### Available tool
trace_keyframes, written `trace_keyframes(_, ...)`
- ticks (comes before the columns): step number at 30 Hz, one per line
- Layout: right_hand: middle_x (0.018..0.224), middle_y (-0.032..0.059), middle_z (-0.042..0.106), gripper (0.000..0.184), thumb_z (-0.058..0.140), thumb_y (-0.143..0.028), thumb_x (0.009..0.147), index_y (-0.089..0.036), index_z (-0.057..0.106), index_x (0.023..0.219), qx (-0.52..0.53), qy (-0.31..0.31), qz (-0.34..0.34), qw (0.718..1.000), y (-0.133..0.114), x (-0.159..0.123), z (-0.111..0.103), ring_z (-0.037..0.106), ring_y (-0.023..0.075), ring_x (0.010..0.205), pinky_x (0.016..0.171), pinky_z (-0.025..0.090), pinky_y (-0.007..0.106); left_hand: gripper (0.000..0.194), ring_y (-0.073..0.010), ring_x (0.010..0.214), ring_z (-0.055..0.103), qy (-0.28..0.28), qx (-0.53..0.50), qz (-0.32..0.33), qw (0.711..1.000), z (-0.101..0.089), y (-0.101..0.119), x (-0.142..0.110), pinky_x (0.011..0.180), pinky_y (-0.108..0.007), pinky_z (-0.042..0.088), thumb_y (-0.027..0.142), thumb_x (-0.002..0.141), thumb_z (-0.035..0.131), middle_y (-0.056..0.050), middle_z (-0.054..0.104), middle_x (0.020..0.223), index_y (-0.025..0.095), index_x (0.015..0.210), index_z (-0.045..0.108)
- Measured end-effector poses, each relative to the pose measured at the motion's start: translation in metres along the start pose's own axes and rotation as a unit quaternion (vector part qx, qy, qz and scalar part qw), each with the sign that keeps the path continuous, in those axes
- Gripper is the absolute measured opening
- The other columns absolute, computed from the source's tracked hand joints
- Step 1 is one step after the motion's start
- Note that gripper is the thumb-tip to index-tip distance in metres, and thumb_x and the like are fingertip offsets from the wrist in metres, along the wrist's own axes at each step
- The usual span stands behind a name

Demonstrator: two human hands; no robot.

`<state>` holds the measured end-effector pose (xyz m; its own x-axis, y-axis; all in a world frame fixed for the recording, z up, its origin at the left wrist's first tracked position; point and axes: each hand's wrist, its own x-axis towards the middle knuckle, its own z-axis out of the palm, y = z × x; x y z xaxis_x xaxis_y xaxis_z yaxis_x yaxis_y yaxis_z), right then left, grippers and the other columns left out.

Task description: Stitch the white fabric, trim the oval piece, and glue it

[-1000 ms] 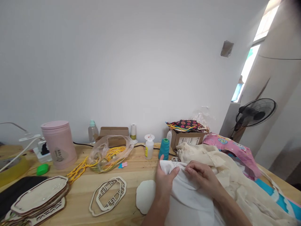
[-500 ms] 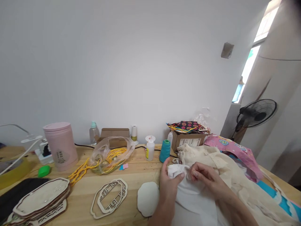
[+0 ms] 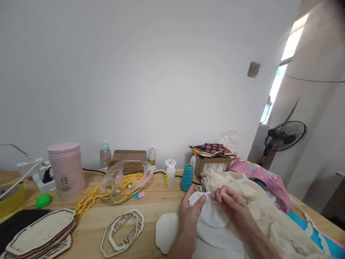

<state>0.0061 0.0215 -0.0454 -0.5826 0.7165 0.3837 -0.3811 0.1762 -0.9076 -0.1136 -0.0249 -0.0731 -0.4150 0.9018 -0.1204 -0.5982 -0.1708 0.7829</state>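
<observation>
My left hand pinches the upper edge of a white cloth piece between thumb and fingers. Right beside it, my right hand grips the same edge with its fingertips. The cloth lies on the wooden table in front of me, over more white cut pieces. A white shaped cloth cutout lies flat just left of my left wrist. A heap of cream fabric sits to the right of my hands.
A teal thread spool, a glue bottle and a cardboard box stand behind my hands. Wooden frames, stacked shaped boards, a bag of yellow cords and a pink canister lie left. A fan stands right.
Both hands have bunched the white cloth's upper edge closer together and lifted it slightly. The view has shifted a little to the right and up.
</observation>
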Motion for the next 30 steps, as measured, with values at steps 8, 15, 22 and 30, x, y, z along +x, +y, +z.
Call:
trace_keyframes(8, 0.057, -0.0040, 0.042, 0.027, 0.061, -0.041, 0.073, -0.020, 0.051, 0.062, -0.038, 0.026, 0.000, 0.999, -0.029, -0.002, -0.042, 0.041, 0.0122, 0.058, 0.077, 0.036, 0.030, 0.083, -0.0147, 0.070, 0.062, 0.062, -0.001, 0.019, 0.998, -0.011, 0.001, 0.009, 0.067, -0.024, 0.048, 0.028, 0.050, 0.079, -0.010, 0.068, 0.088, 0.012, 0.123, 0.044)
trace_keyframes(15, 0.070, 0.0019, 0.056, 0.023, 0.046, -0.037, 0.081, -0.019, 0.058, 0.072, -0.359, 0.001, -0.024, 0.933, -0.037, -0.009, -0.037, 0.050, 0.0171, 0.068, 0.062, 0.038, 0.028, 0.079, -0.0200, 0.095, 0.060, 0.007, 0.031, 0.023, 0.999, -0.003, -0.006, 0.006, 0.082, -0.026, 0.046, 0.034, 0.054, 0.077, -0.013, 0.059, 0.114, 0.014, 0.123, 0.044)
trace_keyframes(22, 0.056, -0.0013, 0.051, 0.010, 0.051, -0.026, 0.070, -0.018, 0.055, 0.066, -0.443, 0.043, 0.005, 0.895, 0.013, -0.001, -0.007, 0.043, 0.0132, 0.052, 0.050, 0.034, 0.024, 0.074, -0.0188, 0.096, 0.059, 0.004, 0.042, 0.013, 0.999, 0.003, 0.007, -0.005, 0.080, -0.023, 0.047, 0.027, 0.064, 0.071, -0.013, 0.055, 0.121, 0.011, 0.128, 0.038)
trace_keyframes(30, 0.056, -0.0012, 0.052, 0.021, 0.057, -0.037, 0.069, -0.016, 0.057, 0.063, -0.388, 0.044, 0.048, 0.919, -0.010, -0.013, -0.031, 0.043, 0.0124, 0.054, 0.049, 0.034, 0.023, 0.075, -0.0206, 0.111, 0.050, 0.006, 0.020, 0.027, 0.999, -0.001, -0.003, 0.001, 0.089, -0.024, 0.042, 0.037, 0.062, 0.070, -0.009, 0.048, 0.129, 0.021, 0.129, 0.038)
